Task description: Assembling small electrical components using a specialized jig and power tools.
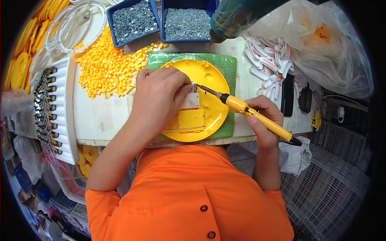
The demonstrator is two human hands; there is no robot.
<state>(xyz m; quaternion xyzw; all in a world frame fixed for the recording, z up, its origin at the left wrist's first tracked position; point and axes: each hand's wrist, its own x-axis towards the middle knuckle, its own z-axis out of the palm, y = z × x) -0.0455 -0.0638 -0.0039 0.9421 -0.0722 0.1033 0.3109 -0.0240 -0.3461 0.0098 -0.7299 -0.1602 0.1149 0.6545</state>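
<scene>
My right hand [265,120] is wrapped round a yellow electric screwdriver [257,117], which slants down to the left. Its dark bit ends right by the fingertips of my left hand [161,90]. Those fingers are pinched together over a round yellow plastic housing [217,112], at a small metallic piece too small to make out. Inside the housing, a white block [190,101] sits just below the pinch, with a rectangular yellow panel [191,119] under it. The housing lies open side up on a green mat [230,68], partly hidden by my left hand and wrist.
Behind the mat stand two blue bins of small metal parts [134,22] and screws [187,24]. Small yellow pieces [108,64] are heaped at left, beside a white foam tray [66,108] of wired parts. White curved pieces [267,60] lie at right. A dark tool [237,18] overhangs the back.
</scene>
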